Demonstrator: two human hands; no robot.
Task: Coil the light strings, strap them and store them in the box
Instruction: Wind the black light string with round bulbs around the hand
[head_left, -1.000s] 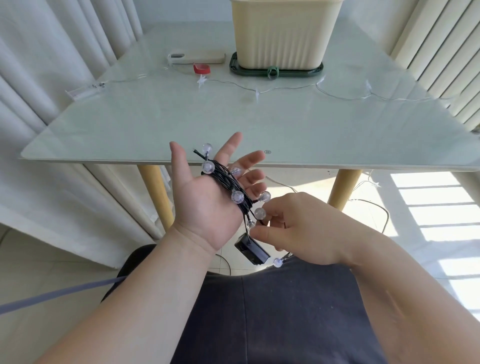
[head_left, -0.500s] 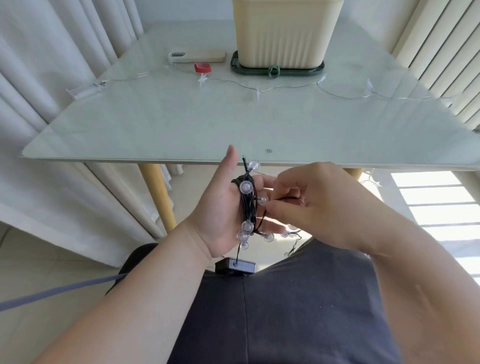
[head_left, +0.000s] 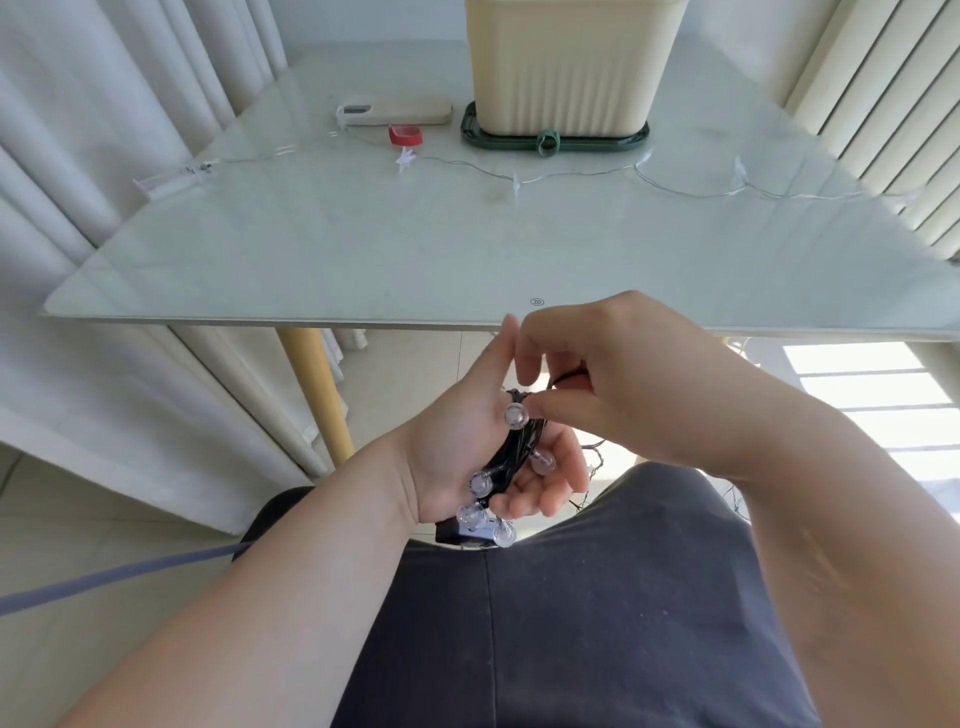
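Glass-topped counter (head_left: 467, 249) fills the upper half, w/ pale curtains (head_left: 104, 156) on the left & vertical slats (head_left: 883, 104) on the right. Below it is the person's lap (head_left: 571, 623) in dark fabric, both forearms reaching in over it. At the counter's far edge stands a ribbed cream box (head_left: 566, 62), upright, top cut off by the frame, seated on a dark green tray (head_left: 639, 136). No label on the side that shows.

Left hand (head_left: 457, 452) sits just below the counter's near edge, above the lap, palm turned toward the other hand, thumb straight up, fingers curled. Its grip is narrow, holding the black light string (head_left: 519, 447), which lies as a coil across the palm. Right hand (head_left: 639, 384) is right beside it, at the top of the coil. Its grip is a pinch, thumb & fingertip closed on the black wire next to one of the bulbs (head_left: 516, 415). These are round & clear, and several hang under the heel of the left hand by a small black battery pack (head_left: 462, 535), markings too blurred to read.

Left of the box a phone (head_left: 400, 110) in a cream case lies flat, no writing legible. A clear light string (head_left: 514, 183) — thin wire w/ small white star-like lights — runs uncoiled across the counter in front of the box. A small red item (head_left: 405, 135) lies just in front of the phone. A green loop (head_left: 548, 141) sits at the tray's front middle. Near the counter's front edge is a tiny round stamp (head_left: 537, 302) — characters too small to read.
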